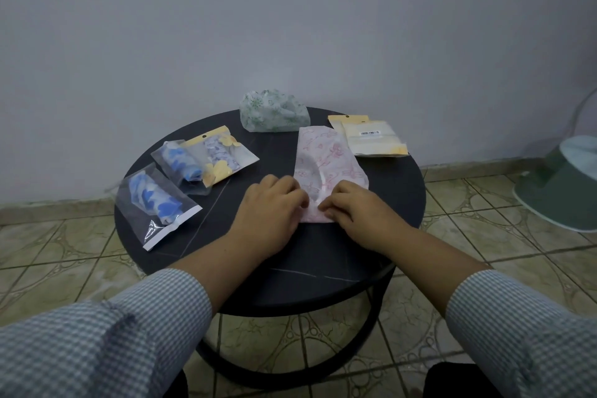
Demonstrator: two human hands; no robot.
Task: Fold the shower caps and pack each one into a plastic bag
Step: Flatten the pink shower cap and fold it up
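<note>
A pink floral shower cap (pixel 326 161) lies folded into a long strip on the round black table (pixel 274 275). My left hand (pixel 271 207) and my right hand (pixel 352 207) both pinch its near end with curled fingers. A green floral shower cap (pixel 274 111) sits crumpled at the table's far edge. Empty plastic bags (pixel 371 137) with yellow headers lie at the far right, touching the pink cap's far end.
Three packed bags lie on the table's left: two hold blue caps (pixel 155 202) (pixel 182 163), and one with a yellow header (pixel 223 155) overlaps the second. A pale green basin (pixel 562 184) stands on the tiled floor at right. A wall is close behind.
</note>
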